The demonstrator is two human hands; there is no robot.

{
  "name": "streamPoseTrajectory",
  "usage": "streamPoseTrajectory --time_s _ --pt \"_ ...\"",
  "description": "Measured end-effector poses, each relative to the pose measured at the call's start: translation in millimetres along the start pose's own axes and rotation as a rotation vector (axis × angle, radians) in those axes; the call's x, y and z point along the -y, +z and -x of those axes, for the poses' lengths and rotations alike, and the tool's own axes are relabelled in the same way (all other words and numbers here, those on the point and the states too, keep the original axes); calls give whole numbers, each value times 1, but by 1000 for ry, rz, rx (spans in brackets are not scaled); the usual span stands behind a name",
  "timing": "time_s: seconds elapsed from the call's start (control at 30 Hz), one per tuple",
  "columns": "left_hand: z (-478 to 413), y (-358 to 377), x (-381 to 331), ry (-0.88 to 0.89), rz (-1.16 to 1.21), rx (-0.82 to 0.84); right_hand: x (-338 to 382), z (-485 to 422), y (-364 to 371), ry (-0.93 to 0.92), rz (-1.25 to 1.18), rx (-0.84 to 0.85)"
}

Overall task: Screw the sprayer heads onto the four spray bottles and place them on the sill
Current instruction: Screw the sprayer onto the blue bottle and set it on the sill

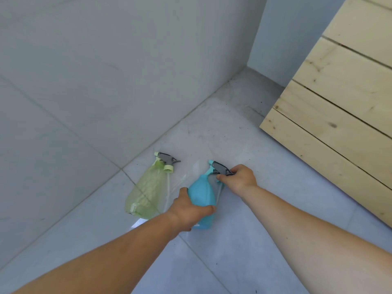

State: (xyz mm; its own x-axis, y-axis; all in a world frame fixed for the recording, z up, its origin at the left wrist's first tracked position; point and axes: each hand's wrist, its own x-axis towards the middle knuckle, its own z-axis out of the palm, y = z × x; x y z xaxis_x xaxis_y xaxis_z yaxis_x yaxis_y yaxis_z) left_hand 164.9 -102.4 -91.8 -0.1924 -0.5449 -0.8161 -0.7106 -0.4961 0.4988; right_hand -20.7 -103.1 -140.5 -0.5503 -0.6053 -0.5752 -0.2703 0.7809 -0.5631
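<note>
Both grips are closed on the same piece of work. The left hand [192, 211] wraps the lower body of the blue bottle [201, 192], and the right hand [240, 177] pinches the blue sprayer head [218, 166] low down by its collar, at the bottle's neck. The bottle is tilted over the tiled floor [233, 251], near the person, with its nozzle pointing to the far side.

Judging by its look, the bottle is thin moulded plastic. No liquid shows inside, so it is probably light and likely to flex if squeezed hard. The wide belly, where the left hand already sits, is the sound place to steady it. The head is best turned by its ribbed collar rather than by the grey trigger, which could bend or slip. The smooth wall may slide in a sweaty palm.

To the left, touching the floor by the wall [106, 81], lies the green bottle [146, 194], on its side. The green sprayer head [166, 161] is at its far end, and whether it is threaded on cannot be told. Wooden planks [339, 102] stand at the far right. No sill is in view.
</note>
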Motion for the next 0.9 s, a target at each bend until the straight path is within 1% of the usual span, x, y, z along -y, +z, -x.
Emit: streamPoseTrajectory --time_s 0.13,0.27,0.43,0.57,0.67,0.8,0.9 --pt "2 -3 4 8 43 12 -3 1 1 -8 -72 20" --pt "12 -11 -1 28 132 26 -3 8 -6 50 -236 40" --pt "50 -34 -27 190 145 15 19 38 -50 34 -423 52" --pt "98 -55 -56 333 176 -3 48 81 -104 -41 -479 58" --pt "150 -71 -76 446 136 23 75 133 -151 -145 -529 41" --pt "220 -87 -97 603 12 4 101 215 -205 -301 -580 -72" --pt "267 -94 -100 692 -11 -14 111 275 -239 -424 -617 -155"
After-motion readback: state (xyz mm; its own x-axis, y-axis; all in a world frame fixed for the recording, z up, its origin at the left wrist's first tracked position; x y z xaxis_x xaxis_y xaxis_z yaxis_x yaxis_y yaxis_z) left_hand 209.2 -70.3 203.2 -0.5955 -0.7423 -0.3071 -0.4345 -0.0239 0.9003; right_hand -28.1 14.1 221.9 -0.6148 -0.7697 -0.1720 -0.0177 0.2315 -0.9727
